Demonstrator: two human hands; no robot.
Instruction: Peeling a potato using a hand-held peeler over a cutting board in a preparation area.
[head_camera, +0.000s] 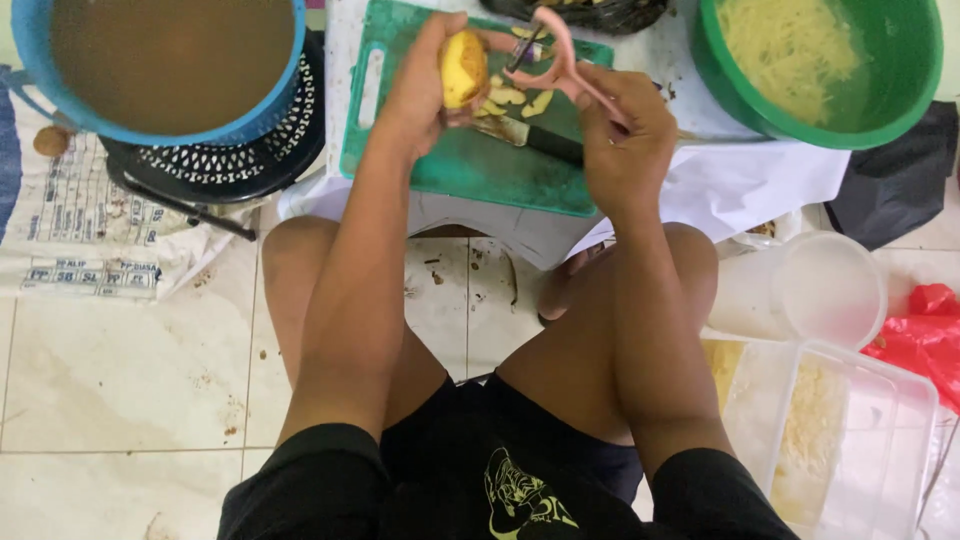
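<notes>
Pale floor tiles, speckled with crumbs, spread beneath us as we sit with knees apart, and just ahead a green plastic cutting board (470, 165) lies on white paper. Our left hand (425, 85) is wrapped around a small yellow, partly peeled potato (463, 67), holding it up over the board's far end, fingers closed around its back. Our right hand (625, 130) grips the handle of a pink plastic Y-shaped peeler (556, 55), fist closed, the blade end poised right beside the potato. Pale peel strips (512, 97) lie on the board below, next to a dark-handled knife (535, 138). We judge the potato firm and fairly light, but its wet, bare flesh looks slippery, so the skin-covered end cupped in the palm is the safer hold, fingers kept clear of the blade's path. To the left, a blue bucket of murky brown water (170, 60) rests on a black perforated basket (225, 155); to the right, a green bowl (900, 100) holds pale shreds, and clear plastic containers (850, 430) sit by our knee.
</notes>
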